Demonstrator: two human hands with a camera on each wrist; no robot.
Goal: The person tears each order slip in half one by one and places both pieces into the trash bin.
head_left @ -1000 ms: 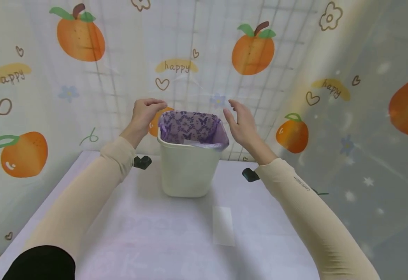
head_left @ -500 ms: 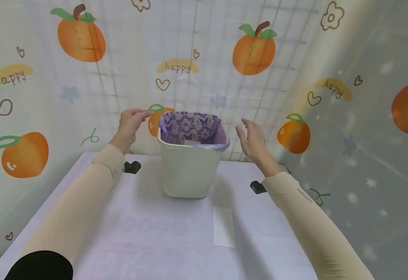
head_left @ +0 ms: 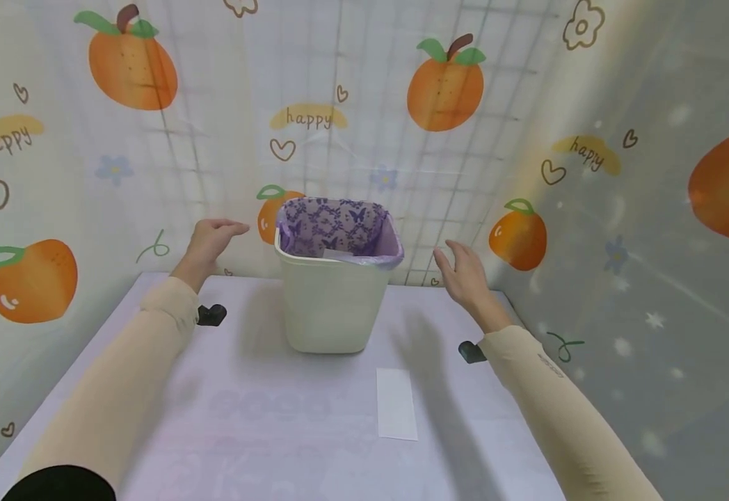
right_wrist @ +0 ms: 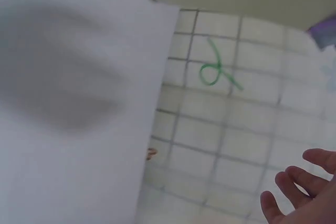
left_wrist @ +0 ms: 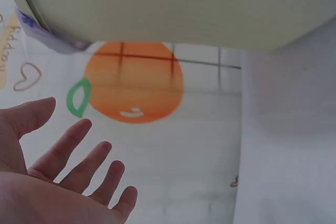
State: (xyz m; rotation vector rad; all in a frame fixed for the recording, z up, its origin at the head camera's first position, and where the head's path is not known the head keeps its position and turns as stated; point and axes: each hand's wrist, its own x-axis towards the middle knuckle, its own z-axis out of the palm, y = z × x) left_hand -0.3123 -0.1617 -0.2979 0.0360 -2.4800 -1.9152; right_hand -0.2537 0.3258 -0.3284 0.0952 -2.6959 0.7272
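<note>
A pale green-white trash bin (head_left: 333, 306) stands upright at the back of the white table. Its mouth is lined with a purple patterned trash bag (head_left: 339, 226) folded over the rim, and a pale strip (head_left: 337, 255) shows at the front inside. My left hand (head_left: 209, 243) hovers left of the bin, apart from it, holding nothing; in the left wrist view its fingers (left_wrist: 86, 169) are spread and relaxed. On the other side my right hand (head_left: 467, 278) is raised clear of the bin, its fingers (right_wrist: 294, 182) loosely bent with nothing in them.
A white rectangular card or paper (head_left: 396, 405) lies on the table (head_left: 264, 431) in front of the bin, slightly right. Behind the table hangs a curtain (head_left: 364, 160) printed with oranges, with a wire grid showing through. The curtain continues along both sides.
Both hands have drawn away from the bin's rim, the left one leftward and down, the right one rightward and down. The bin, its bag and the white card stay in place.
</note>
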